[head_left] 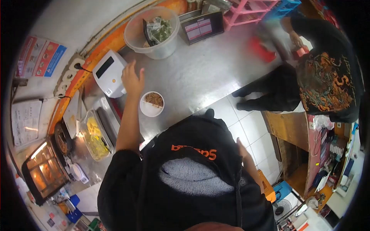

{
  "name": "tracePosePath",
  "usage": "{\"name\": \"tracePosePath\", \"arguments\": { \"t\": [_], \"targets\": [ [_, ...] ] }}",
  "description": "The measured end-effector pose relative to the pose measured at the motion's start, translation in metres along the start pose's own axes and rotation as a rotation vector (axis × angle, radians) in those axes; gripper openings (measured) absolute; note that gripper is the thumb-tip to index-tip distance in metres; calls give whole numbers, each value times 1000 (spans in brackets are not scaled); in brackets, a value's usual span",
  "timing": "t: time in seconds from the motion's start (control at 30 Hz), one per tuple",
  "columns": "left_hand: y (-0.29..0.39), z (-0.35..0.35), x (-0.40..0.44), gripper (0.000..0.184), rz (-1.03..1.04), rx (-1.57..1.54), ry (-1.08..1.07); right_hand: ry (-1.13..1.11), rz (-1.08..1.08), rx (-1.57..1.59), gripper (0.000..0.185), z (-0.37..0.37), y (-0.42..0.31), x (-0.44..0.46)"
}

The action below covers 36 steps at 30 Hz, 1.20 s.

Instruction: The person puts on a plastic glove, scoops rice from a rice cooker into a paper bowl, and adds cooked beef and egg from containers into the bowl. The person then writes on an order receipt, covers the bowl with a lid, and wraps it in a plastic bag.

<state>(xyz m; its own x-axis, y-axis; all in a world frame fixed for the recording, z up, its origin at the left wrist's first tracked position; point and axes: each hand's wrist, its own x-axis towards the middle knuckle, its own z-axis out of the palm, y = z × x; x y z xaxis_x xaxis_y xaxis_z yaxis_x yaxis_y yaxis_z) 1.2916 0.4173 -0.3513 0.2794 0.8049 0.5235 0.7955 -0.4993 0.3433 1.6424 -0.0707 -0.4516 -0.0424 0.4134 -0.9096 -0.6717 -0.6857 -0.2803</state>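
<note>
right, the left hand (132, 79) is out at the left of the counter (200, 73), over the near-right edge of a white boxy device (108, 73) with a dark panel, and whether skin meets casing i cannot tell. the fingers lie loosely together, pointing far, the thumb apart to the right, nothing visible in their grip. just right of that forearm sits the white round bowl (151, 114), brown food (154, 99) across its far part, with no lid on it. so the careful play here: keep wrist and sleeve lifted clear of that open rim, let the fingertips do the touching, and hold the device from sliding if pressed. over by the body's right side, the right hand (240, 148) is half hidden by the black top (192, 134); its fingers, can't tell. at the far side, a translucent tub (160, 53) stands near the fingertips, so a short, level sweep suits best, while a co-worker (327, 81) is well apart at the right.
</note>
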Motion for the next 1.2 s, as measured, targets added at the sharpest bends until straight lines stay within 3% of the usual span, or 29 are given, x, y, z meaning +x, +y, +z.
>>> {"name": "tracePosePath", "arguments": {
  "t": [0.03, 0.07, 0.1, 0.13, 0.17, 0.2, 0.23, 0.27, 0.3, 0.37, 0.5, 0.57, 0.63, 0.7, 0.77, 0.83, 0.9, 0.93, 0.97, 1.0, 1.03, 1.07, 1.1, 1.17, 1.2],
  "targets": [
    [-11, -5, -22, 42, -84, -28, -154, -24, -8, -21, 68, -25, -7, 11],
    [-21, 0, -50, 42, -121, -1, -156, -236, -186, -51, 69, -5, -35, -9],
    [-37, 2, -87, 40, -207, -63, -214, -236, -204, 16, 66, -26, -41, 4],
    [-49, -6, -119, 39, -298, -122, -265, -151, -219, -9, 63, -19, -55, 6],
    [-42, -13, -141, 39, -550, -203, -314, -69, -240, -39, 61, -7, -72, 7],
    [-73, 7, -183, 40, -541, -104, -309, 19, -266, -132, 58, -3, -83, 15],
    [-83, 17, -206, 40, -713, -237, -336, 105, -306, -226, 56, -3, -97, 23],
    [-77, 25, -219, 41, -874, -384, -351, 138, -316, -188, 54, -6, -106, 35],
    [-24, -3, -190, 40, -1066, -620, -324, 170, -312, -214, 55, -3, -118, 42],
    [-15, 1, -190, 41, -1299, -718, -314, 122, -294, -313, 57, -4, -136, 57],
    [7, 29, -203, 45, -1412, -1048, -137, 26, -283, -532, 47, 8, -169, 81],
    [25, 39, -216, 60, -1231, -1195, -337, -19, -291, -617, 32, 30, -180, 88],
    [60, 32, -230, 64, -1162, -1123, -518, -181, -361, -723, 29, 39, -179, 112],
    [83, 14, -258, 63, -973, -1202, -711, -264, -392, -844, 30, 83, -168, 103],
    [95, -16, -297, 60, -963, -1259, -849, -447, -417, -1049, 37, 133, -138, 98],
    [94, -19, -371, 65, -1066, -1314, -794, -671, -249, -1041, 45, 190, -95, 78],
    [97, -87, -408, 59, -1236, -1496, -909, -868, 16, -1086, 45, 216, -40, 97],
    [89, -101, -461, 61, -964, -1374, -844, -938, 85, -1166, 51, 227, -10, 103],
    [76, -102, -532, 65, -703, -1226, -785, -882, 391, -1110, 58, 243, 19, 91],
    [66, -91, -614, 68, -930, -1321, -746, -558, 473, -1449, 63, 229, 47, 126],
    [56, -90, -672, 72, -1153, -1406, -694, -813, 263, -1698, 64, 253, 60, 92],
    [61, -139, -678, 72, -1179, -1199, -611, -985, 202, -1851, 62, 272, 79, 74],
    [72, -192, -683, 73, -1206, -988, -523, -1075, 514, -1450, 61, 206, 122, 185],
    [79, -228, -754, 72, -1330, -946, -444, -948, 363, -1791, 60, 335, 148, 19],
    [89, -241, -794, 71, -1401, -932, -404, -996, 361, -1824, 60, 352, 174, 27]
  ]
}}
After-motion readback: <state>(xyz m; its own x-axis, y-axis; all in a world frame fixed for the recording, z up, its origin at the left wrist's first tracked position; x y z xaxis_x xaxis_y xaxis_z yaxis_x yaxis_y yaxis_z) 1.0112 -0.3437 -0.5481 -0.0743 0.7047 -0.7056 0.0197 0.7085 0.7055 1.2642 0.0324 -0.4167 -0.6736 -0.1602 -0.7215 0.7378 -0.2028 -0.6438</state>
